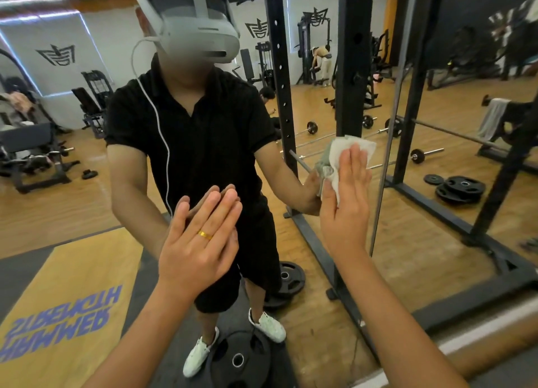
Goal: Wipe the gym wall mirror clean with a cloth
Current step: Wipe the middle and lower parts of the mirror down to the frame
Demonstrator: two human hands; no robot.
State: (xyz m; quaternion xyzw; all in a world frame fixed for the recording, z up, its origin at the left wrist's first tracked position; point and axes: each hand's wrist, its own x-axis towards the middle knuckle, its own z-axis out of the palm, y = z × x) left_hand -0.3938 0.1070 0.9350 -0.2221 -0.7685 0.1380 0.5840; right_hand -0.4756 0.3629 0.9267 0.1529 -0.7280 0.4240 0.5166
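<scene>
Both forearms reach to the mirror (58,207). The left hand (201,242) lies flat on the glass, fingers straight. The right hand (346,204), also flat-fingered, presses the white cloth (346,147) against it. Reflected are a black rack (281,67), barbells (419,156) and a wooden floor (422,218).

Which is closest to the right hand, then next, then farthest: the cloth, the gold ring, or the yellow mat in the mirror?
1. cloth, pressed under the right hand.
2. gold ring, on the left hand, to the left.
3. yellow mat, reflected far lower left.
</scene>
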